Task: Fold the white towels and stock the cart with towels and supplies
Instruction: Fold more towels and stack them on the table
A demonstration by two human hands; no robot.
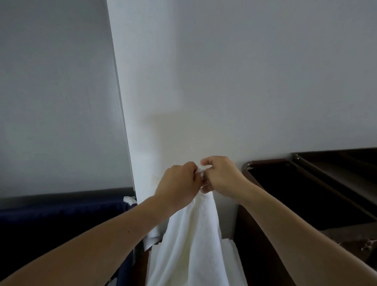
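A white towel (193, 239) hangs straight down in front of me, bunched into long folds. My left hand (180, 181) and my right hand (222, 177) are held up side by side, almost touching, and each pinches the towel's top edge between curled fingers. The towel's lower end runs out of the frame at the bottom. Behind it lies more white cloth (234, 254), flat and partly hidden. To the right stands the dark brown cart (302, 181) with an open top compartment.
A white wall corner (127, 123) rises straight ahead, close behind my hands. A dark blue fabric bin (57, 213) sits low at the left with a bit of white cloth at its rim. A dark shelf edge (344, 156) runs along the right.
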